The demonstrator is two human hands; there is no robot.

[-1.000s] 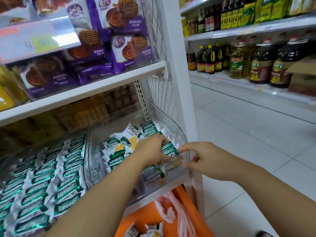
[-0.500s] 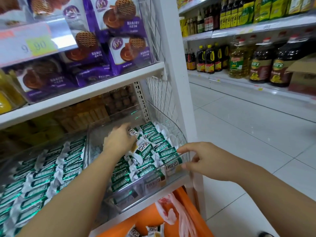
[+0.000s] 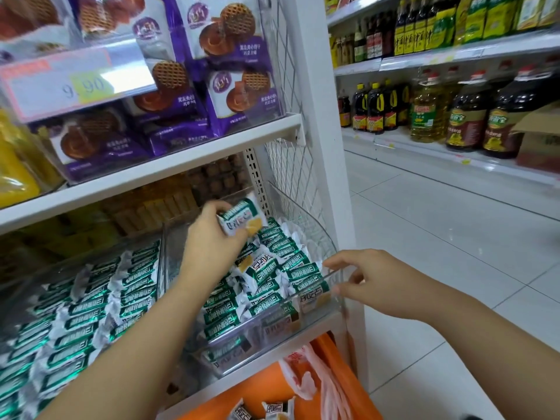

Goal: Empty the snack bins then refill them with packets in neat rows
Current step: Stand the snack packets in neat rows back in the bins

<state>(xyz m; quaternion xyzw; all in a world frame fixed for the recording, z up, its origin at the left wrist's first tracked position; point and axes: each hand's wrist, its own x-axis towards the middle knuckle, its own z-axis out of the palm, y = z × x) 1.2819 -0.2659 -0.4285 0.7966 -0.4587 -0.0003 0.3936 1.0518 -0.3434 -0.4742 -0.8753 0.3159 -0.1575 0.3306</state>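
Green-and-white packets (image 3: 274, 263) lie in rows in the clear bin (image 3: 306, 220) on the shelf (image 3: 272, 357). The left hand (image 3: 209, 239) grips one loose packet (image 3: 239, 219) just above them, while the right hand (image 3: 374, 283) pinches the bin's front corner.

The white shelf (image 3: 272, 357) carries two clear bins side by side — left bin (image 3: 75, 259), right bin (image 3: 318, 237) (both holding green packets (image 3: 136, 283)).

- Above the left hand (image 3: 209, 241): white shelf board (image 3: 169, 174) stocked with purple waffle packs (image 3: 230, 95).
- Just beyond the right hand (image 3: 378, 283): white upright post (image 3: 318, 116) with a wire mesh panel (image 3: 285, 165).
- Right of that hand: pale, glossy floor tiles (image 3: 454, 237).
- Far past both: white aisle shelving (image 3: 439, 57) lined with oil bottles (image 3: 427, 113), cardboard box (image 3: 536, 144) at its right end.
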